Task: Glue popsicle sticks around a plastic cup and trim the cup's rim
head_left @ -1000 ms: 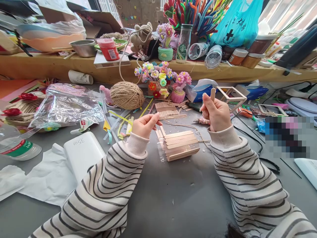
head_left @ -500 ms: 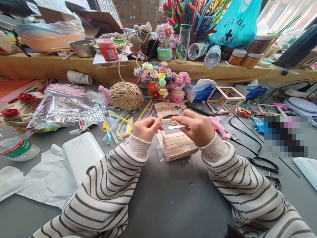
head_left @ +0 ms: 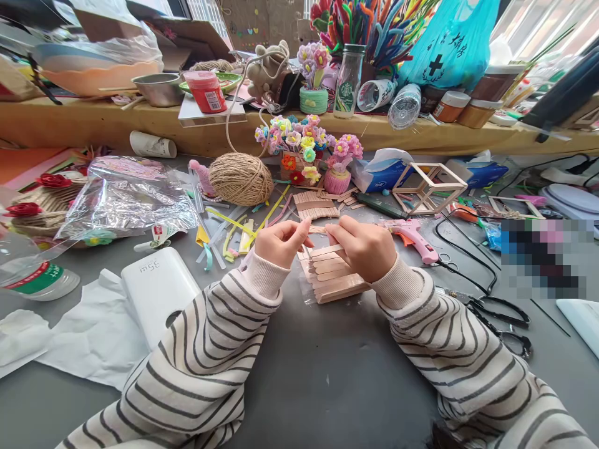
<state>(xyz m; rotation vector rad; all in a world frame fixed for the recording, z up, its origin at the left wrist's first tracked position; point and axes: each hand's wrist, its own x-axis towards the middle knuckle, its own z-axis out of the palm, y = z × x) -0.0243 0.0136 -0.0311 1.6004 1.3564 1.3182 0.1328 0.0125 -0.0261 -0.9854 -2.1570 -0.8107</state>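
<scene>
My left hand (head_left: 279,240) and my right hand (head_left: 362,246) are close together over a stack of wooden craft sticks (head_left: 330,274) on the grey table. Both hands are closed in a pinch. Between their fingertips runs one thin wooden stick (head_left: 318,229), held level just above the stack. A second stick (head_left: 327,251) lies under my right fingers on top of the stack. Both sleeves are striped.
A ball of jute twine (head_left: 241,179) and pipe-cleaner flowers (head_left: 306,146) sit behind the hands. A pink glue gun (head_left: 412,234) and black scissors (head_left: 503,318) lie to the right, near a stick cube frame (head_left: 428,187). A white power bank (head_left: 156,287) is at the left.
My right hand came down from the upper right with the stick and moved left to meet my left hand above the stack. The left hand barely moved.
</scene>
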